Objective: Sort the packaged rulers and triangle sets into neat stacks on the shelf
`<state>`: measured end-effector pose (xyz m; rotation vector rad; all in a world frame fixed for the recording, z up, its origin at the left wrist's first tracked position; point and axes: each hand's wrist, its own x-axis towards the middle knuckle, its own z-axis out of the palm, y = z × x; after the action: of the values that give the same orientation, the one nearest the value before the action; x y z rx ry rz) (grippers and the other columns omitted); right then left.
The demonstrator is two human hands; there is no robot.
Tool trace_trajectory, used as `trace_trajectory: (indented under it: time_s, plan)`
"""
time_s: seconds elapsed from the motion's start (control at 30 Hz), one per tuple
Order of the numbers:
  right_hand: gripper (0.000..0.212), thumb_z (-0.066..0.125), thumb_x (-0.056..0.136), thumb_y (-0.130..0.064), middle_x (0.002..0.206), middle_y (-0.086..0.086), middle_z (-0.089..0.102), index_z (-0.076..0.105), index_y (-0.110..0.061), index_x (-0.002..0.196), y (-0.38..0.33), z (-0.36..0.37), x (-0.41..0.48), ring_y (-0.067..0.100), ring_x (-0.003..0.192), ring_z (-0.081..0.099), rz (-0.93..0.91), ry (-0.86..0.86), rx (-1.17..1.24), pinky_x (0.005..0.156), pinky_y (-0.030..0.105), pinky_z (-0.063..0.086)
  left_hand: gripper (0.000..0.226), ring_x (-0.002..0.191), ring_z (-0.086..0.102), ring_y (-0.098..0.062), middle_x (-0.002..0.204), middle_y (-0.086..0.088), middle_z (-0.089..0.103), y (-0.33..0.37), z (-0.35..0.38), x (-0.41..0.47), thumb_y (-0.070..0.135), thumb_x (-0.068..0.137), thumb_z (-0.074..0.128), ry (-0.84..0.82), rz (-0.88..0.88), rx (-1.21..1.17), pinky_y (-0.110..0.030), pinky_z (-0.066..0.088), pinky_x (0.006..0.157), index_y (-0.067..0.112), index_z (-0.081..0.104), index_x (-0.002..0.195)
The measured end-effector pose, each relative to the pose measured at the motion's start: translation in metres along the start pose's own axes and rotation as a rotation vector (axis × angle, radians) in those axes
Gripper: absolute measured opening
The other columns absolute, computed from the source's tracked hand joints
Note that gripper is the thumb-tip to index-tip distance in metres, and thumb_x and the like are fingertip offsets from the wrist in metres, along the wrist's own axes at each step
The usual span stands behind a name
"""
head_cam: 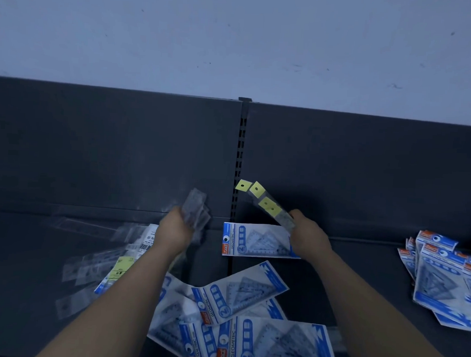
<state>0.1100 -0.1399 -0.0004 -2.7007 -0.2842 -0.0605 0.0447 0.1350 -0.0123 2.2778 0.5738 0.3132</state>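
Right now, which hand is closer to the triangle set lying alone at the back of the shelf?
Right. The right hand is over the right end of the triangle set; the left hand is off to its left, apart from it.

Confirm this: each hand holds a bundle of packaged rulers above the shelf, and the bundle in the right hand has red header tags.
Not quite. The head view shows the header tags on the ruler bundle in the right hand are yellow, not red. The rest stands: the left hand also holds a bundle of clear packaged rulers above the shelf.
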Motion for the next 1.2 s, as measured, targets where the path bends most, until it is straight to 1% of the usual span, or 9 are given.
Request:
trace_trajectory:
  time_s: [0.17, 0.27, 0.33, 0.5, 0.6, 0.83, 1.0, 1.1, 1.2]
  plan:
    - [0.025, 0.046, 0.091, -0.008, 0.094, 0.006, 0.06, 0.046, -0.016, 0.115, -0.001, -0.008, -0.003, 0.026, 0.078, 0.056, -0.104, 0.05, 0.124, 0.063, 0.035, 0.046, 0.015, 0.084, 0.053, -0.024, 0.099, -0.008, 0.057, 0.025, -0.005, -0.008, 0.006, 0.089, 0.058, 0.01, 0.104, -0.105, -0.03, 0.039, 0.067, 0.01, 0.046, 0.099]
    - [0.018, 0.048, 0.092, -0.014, 0.096, 0.005, 0.061, 0.05, -0.014, 0.11, -0.006, -0.011, -0.004, 0.022, 0.083, 0.059, -0.117, -0.021, 0.218, 0.07, 0.038, 0.052, 0.015, 0.076, 0.056, -0.013, 0.098, -0.001, 0.057, 0.042, 0.001, -0.018, 0.008, 0.091, 0.056, -0.099, 0.162, -0.186, -0.022, 0.04, 0.056, 0.013, 0.047, 0.103]
    - [0.016, 0.047, 0.093, -0.012, 0.091, 0.002, 0.059, 0.052, -0.012, 0.108, -0.008, -0.009, -0.008, 0.016, 0.079, 0.057, -0.083, -0.077, 0.294, 0.062, 0.03, 0.048, 0.015, 0.077, 0.06, -0.014, 0.098, -0.001, 0.06, 0.047, 0.01, -0.023, 0.008, 0.092, 0.055, -0.214, 0.18, -0.194, -0.022, 0.042, 0.054, 0.013, 0.049, 0.104]
    - [0.015, 0.045, 0.09, -0.007, 0.092, 0.004, 0.055, 0.052, -0.011, 0.103, -0.006, -0.003, -0.011, 0.019, 0.08, 0.052, -0.027, -0.198, 0.292, 0.058, 0.025, 0.038, 0.018, 0.085, 0.056, -0.021, 0.103, -0.013, 0.061, 0.04, 0.034, -0.023, 0.01, 0.09, 0.053, -0.441, 0.169, -0.071, -0.029, 0.042, 0.063, 0.006, 0.05, 0.107]
    - [0.018, 0.047, 0.09, -0.009, 0.099, 0.007, 0.056, 0.053, -0.006, 0.107, 0.0, -0.004, -0.013, 0.018, 0.082, 0.052, 0.016, -0.233, 0.3, 0.062, 0.027, 0.039, 0.017, 0.095, 0.053, -0.019, 0.108, -0.005, 0.056, 0.037, 0.047, -0.021, 0.02, 0.095, 0.049, -0.536, 0.205, 0.106, -0.027, 0.039, 0.068, 0.01, 0.049, 0.109]
    - [0.019, 0.05, 0.091, -0.013, 0.107, 0.008, 0.059, 0.048, -0.01, 0.11, 0.022, -0.009, -0.015, 0.029, 0.094, 0.058, 0.118, -0.041, 0.166, 0.075, 0.036, 0.047, 0.013, 0.09, 0.046, -0.017, 0.101, -0.004, 0.048, 0.035, 0.06, -0.02, 0.025, 0.101, 0.042, -0.556, 0.301, 0.306, -0.025, 0.034, 0.075, 0.013, 0.039, 0.096]
    - [0.016, 0.048, 0.089, -0.008, 0.098, 0.009, 0.061, 0.042, -0.014, 0.102, 0.025, -0.017, -0.021, 0.027, 0.077, 0.056, 0.08, 0.032, 0.022, 0.06, 0.031, 0.041, 0.026, 0.098, 0.046, -0.017, 0.123, -0.009, 0.054, 0.035, 0.061, -0.022, 0.021, 0.1, 0.041, -0.569, 0.304, 0.315, -0.025, 0.036, 0.079, 0.009, 0.046, 0.123]
    - [0.024, 0.051, 0.088, -0.006, 0.1, 0.009, 0.06, 0.042, -0.011, 0.109, 0.032, -0.028, -0.027, 0.024, 0.074, 0.051, 0.096, 0.096, -0.075, 0.06, 0.03, 0.038, 0.029, 0.103, 0.049, -0.017, 0.127, -0.009, 0.054, 0.033, 0.063, -0.022, 0.023, 0.1, 0.042, -0.573, 0.294, 0.31, -0.025, 0.038, 0.082, 0.009, 0.046, 0.126]
    - [0.023, 0.052, 0.089, -0.01, 0.098, 0.006, 0.057, 0.044, -0.012, 0.11, 0.042, -0.038, -0.027, 0.023, 0.077, 0.051, 0.115, 0.082, -0.074, 0.063, 0.032, 0.04, 0.011, 0.096, 0.051, -0.018, 0.11, -0.008, 0.056, 0.034, 0.063, -0.019, 0.018, 0.098, 0.045, -0.519, 0.304, 0.344, -0.027, 0.039, 0.075, 0.01, 0.05, 0.104]
